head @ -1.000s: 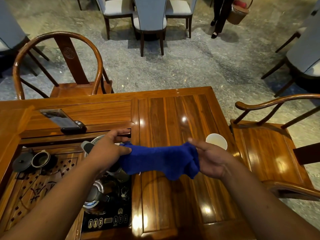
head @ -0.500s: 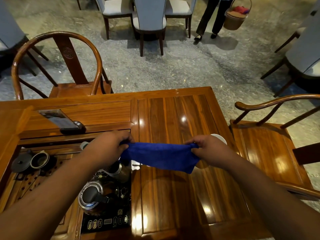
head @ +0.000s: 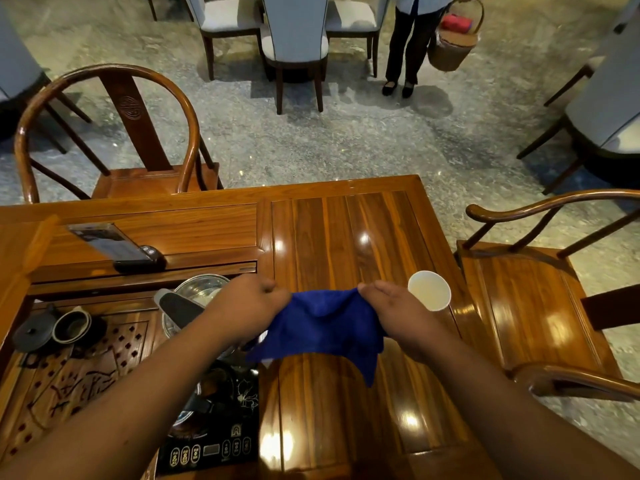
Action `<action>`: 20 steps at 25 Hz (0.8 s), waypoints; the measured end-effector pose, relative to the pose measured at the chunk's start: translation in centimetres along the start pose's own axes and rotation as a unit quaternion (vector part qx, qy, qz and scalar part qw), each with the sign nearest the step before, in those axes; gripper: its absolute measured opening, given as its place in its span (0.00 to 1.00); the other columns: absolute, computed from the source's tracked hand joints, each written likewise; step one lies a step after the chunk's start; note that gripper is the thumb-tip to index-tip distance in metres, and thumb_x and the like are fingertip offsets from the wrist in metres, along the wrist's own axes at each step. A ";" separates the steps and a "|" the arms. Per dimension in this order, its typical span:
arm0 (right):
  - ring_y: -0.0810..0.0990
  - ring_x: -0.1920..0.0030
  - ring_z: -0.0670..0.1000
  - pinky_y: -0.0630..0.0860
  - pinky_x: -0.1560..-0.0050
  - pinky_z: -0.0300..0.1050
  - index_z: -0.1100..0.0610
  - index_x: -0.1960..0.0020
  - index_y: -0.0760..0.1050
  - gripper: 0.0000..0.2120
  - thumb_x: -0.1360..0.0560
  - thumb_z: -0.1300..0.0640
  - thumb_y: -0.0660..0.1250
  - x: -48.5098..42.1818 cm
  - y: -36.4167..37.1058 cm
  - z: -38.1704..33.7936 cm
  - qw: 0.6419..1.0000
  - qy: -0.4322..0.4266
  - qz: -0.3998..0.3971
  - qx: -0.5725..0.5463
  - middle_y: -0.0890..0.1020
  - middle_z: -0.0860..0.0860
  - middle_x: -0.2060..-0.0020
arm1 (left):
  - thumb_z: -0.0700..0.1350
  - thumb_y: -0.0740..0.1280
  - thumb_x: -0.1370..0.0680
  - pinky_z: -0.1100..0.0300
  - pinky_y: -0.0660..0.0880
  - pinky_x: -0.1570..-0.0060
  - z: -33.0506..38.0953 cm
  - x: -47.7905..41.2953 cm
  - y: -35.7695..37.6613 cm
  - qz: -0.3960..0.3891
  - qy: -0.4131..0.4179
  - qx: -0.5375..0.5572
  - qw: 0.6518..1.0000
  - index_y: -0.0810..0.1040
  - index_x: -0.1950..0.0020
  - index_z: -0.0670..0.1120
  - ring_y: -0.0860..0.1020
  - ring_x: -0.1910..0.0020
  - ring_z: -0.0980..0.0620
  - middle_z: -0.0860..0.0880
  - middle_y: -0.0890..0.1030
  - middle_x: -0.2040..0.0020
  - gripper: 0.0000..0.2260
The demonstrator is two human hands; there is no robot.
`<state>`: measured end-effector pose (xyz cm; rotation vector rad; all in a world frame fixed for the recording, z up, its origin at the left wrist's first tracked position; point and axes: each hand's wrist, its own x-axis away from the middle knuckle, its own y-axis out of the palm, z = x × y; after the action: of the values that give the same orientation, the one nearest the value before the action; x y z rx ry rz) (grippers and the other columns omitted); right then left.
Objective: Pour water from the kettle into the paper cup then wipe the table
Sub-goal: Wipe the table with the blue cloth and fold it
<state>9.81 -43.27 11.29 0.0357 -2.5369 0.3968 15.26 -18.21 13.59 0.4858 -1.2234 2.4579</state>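
Blue cloth is hanging spread above the table, its top edge bunching at two corners, lower edge drooping to a point on the right. Paper cup, white, is standing upright near the table's right edge, just right of the cloth, mouth open, pale inside. Kettle, steel with dark handle, is sitting left of the cloth, partly hidden. Glossy wooden table is reflecting light
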 end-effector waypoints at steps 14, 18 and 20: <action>0.85 0.39 0.62 0.79 0.33 0.65 0.55 0.33 0.76 0.20 0.23 0.65 0.74 -2.6 3.4 2.4 0.980 -0.004 -0.169 -0.108 0.85 0.60 0.40 | 0.36 0.68 0.21 0.54 0.78 0.56 0.8 0.2 5.6 -0.035 -0.075 0.317 0.945 0.81 0.46 0.47 0.80 0.59 0.51 0.46 0.84 0.52 0.08; 0.83 0.36 0.63 0.78 0.35 0.61 0.60 0.29 0.76 0.22 0.23 0.67 0.69 -3.1 2.3 3.7 0.936 0.032 -0.204 -0.284 0.85 0.61 0.37 | 0.43 0.74 0.37 0.52 0.82 0.49 -2.1 -0.5 6.1 -0.130 -0.042 0.261 0.956 0.75 0.33 0.55 0.84 0.49 0.49 0.46 0.81 0.40 0.32; 0.81 0.33 0.65 0.80 0.38 0.59 0.60 0.27 0.75 0.22 0.20 0.65 0.67 -3.7 1.6 4.5 0.928 0.034 -0.190 -0.320 0.83 0.63 0.34 | 0.41 0.70 0.34 0.59 0.80 0.57 -1.7 -0.7 7.3 -0.200 -0.038 0.332 0.921 0.76 0.32 0.46 0.84 0.55 0.51 0.47 0.85 0.48 0.29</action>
<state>10.31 -43.21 5.30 0.2526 -2.3947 -0.5741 12.35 -21.13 7.26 0.9090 -0.2221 2.4371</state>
